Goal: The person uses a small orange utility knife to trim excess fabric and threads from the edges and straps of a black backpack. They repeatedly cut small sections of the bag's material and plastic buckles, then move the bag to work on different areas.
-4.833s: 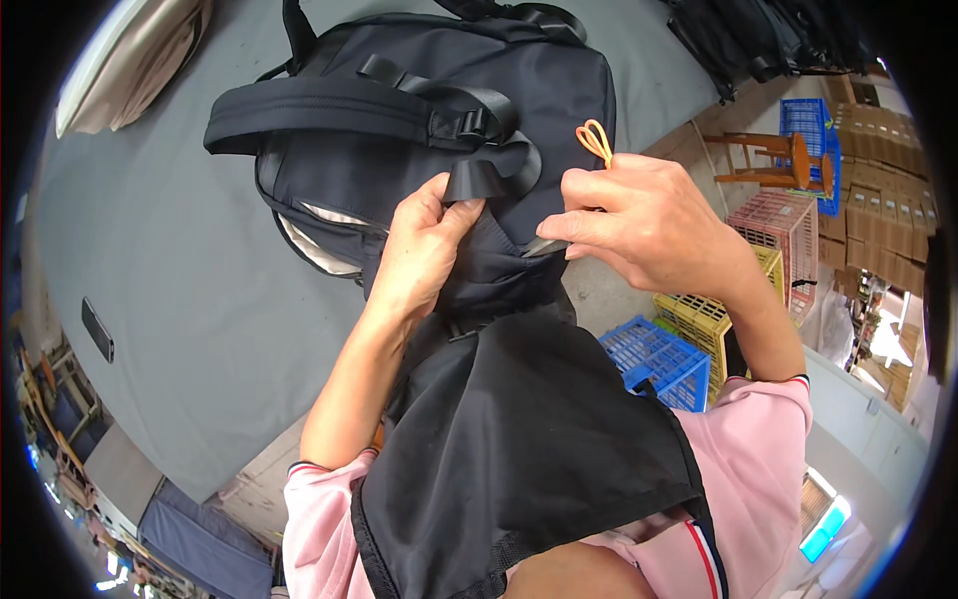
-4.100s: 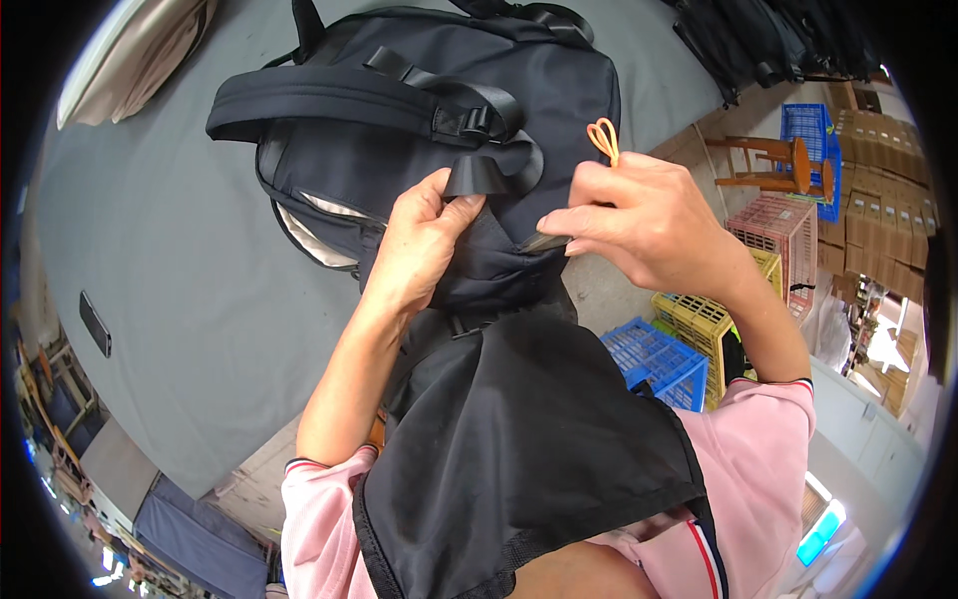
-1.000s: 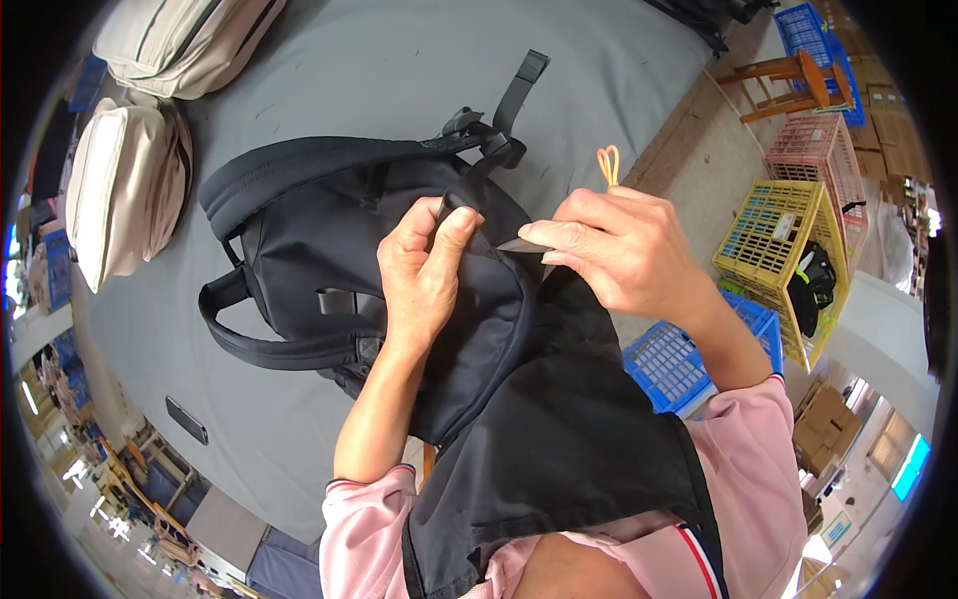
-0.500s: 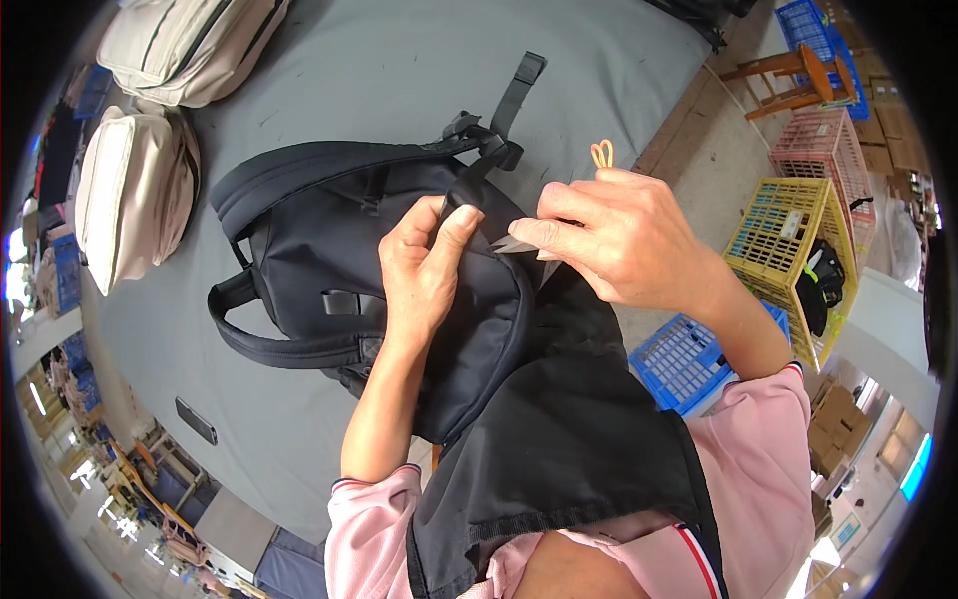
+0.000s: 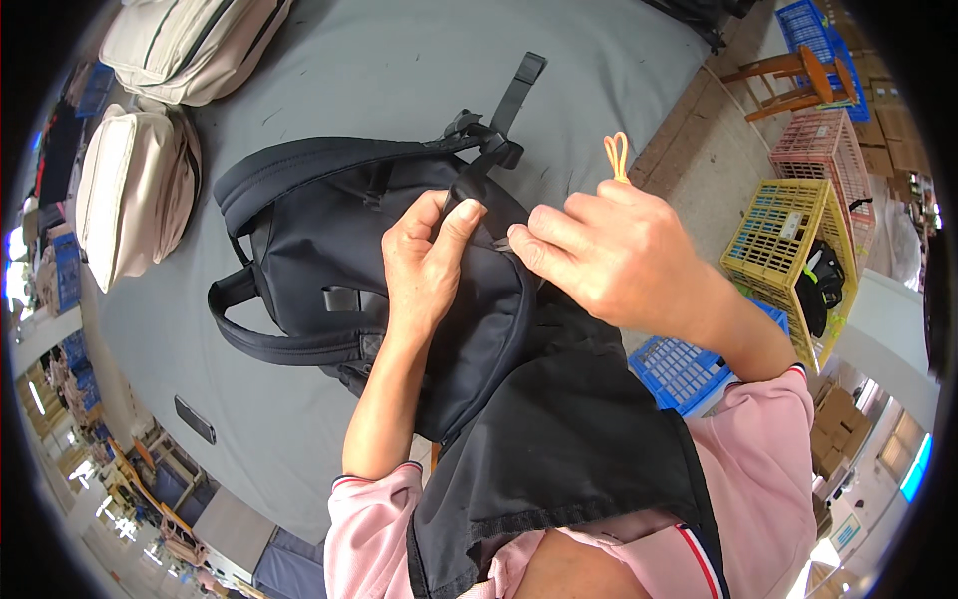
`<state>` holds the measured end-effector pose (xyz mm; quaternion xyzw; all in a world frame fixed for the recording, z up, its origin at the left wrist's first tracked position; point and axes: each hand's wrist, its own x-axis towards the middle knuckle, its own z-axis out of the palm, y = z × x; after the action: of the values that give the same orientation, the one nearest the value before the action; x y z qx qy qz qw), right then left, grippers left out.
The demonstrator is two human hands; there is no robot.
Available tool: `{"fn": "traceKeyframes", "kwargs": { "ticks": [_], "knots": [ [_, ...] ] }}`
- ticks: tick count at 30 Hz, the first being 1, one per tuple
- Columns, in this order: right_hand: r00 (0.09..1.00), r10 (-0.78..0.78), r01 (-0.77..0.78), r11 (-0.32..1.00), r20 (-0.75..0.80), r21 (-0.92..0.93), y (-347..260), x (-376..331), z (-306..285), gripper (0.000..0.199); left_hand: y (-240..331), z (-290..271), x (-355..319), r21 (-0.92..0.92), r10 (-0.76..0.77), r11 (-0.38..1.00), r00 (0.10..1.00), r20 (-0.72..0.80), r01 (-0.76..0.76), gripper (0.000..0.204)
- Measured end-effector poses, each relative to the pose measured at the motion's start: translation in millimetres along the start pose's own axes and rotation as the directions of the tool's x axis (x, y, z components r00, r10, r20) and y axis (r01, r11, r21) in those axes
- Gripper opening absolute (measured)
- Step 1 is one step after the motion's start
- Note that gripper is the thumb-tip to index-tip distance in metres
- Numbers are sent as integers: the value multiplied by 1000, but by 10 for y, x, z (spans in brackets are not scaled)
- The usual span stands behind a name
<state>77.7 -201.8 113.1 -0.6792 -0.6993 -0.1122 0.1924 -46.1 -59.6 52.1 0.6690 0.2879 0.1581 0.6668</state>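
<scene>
A black backpack (image 5: pixel 309 240) lies on its side across the grey-covered table (image 5: pixel 339 60), its padded shoulder straps toward the far and left sides. My left hand (image 5: pixel 424 265) is closed on it, thumb and forefinger pinching black webbing strap (image 5: pixel 469 185) near the seam. In my right hand (image 5: pixel 624 260) are small metal thread snips (image 5: pixel 502 244); only the blade tips show, right at the backpack's edge, and the fingers cover the rest. A yellow-orange cord loop (image 5: pixel 617 157) sticks up behind that hand. The strap's free end points to the far side.
Two cream backpacks (image 5: pixel 135 195) stand at the table's left. A dark phone (image 5: pixel 196 419) lies near the left edge. To the right, on the floor, are a yellow crate (image 5: pixel 778 230) with dark items, a blue crate (image 5: pixel 679 359), a pink crate (image 5: pixel 813 145) and a wooden stool (image 5: pixel 798 75).
My right hand has turned and closed further, so the open snip blades seen before are mostly hidden now. The cord loop shifted slightly right. My left hand has barely moved.
</scene>
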Motion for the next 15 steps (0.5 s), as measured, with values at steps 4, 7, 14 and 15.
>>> {"fn": "traceKeyframes", "kwargs": {
  "ticks": [4, 7, 14, 15],
  "knots": [
    [999, 30, -30, 999, 15, -35, -21, -38, 25, 5, 2, 7, 9, -9, -2, 1000, 1000, -2, 2, 19],
    [996, 82, -84, 995, 37, 60, 5, -60, 49, 7, -6, -6, 24, -6, 1, 1000, 1000, 3, -1, 18],
    [902, 384, -431, 761, 199, 485, 3, -181, 275, 20, 14, -18, 26, -61, -59, 996, 996, 62, 63, 19],
    [879, 433, -466, 696, 199, 546, -4, -184, 308, 20, 24, -11, 27, -50, -57, 997, 996, 68, 61, 20]
  ]
}}
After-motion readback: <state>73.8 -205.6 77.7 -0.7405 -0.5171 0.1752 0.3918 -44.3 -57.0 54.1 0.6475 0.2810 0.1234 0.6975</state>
